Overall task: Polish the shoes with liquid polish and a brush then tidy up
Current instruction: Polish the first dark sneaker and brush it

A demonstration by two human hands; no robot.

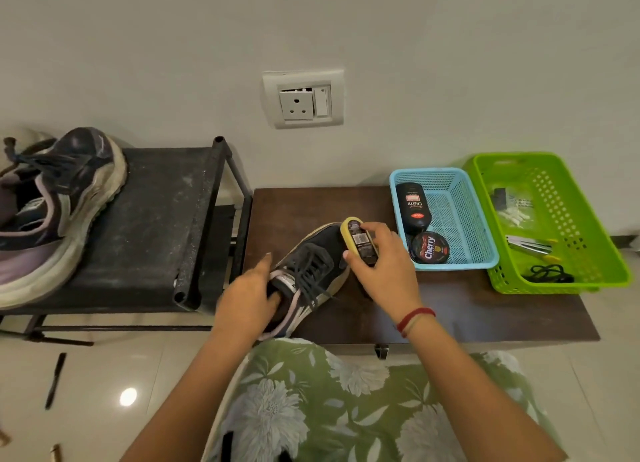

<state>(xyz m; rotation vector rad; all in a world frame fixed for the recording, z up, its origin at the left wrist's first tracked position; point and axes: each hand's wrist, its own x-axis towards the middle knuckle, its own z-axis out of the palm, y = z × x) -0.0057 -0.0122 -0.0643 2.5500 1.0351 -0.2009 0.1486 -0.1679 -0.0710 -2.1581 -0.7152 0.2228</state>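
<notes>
lying on the glossy floor tiles far left of the black shoe (311, 264), a thin dark pen (55, 380) has open floor around it. up and left of the shoe, a worn second sneaker (59, 216) with a thick, pale, ridged sole sits on a dusty black rack (166, 219). the rack's tubular metal edge stands just beside the shoe's table. the left hand (249, 299) grips the shoe at its heel end, fingers tucked into the collar and thumb sticking up outside. the shoe lies diagonally on the near-left corner of a dark brown wooden table (450, 306), heel near the front edge, laces loose, upper matte. at its toe the right hand (384, 264) holds an oval sponge applicator (362, 242), yellow foam under a black labelled back. the fingers and thumb curl round its sides, setting it against the toe. bare tabletop lies to the front right of the shoe. right of the shoe, a blue mesh basket (460, 216) holds a black polish bottle (414, 203) lying flat and a round tin (429, 247). farther right, a green perforated basket (554, 226) reaches past the table's right edge.
</notes>
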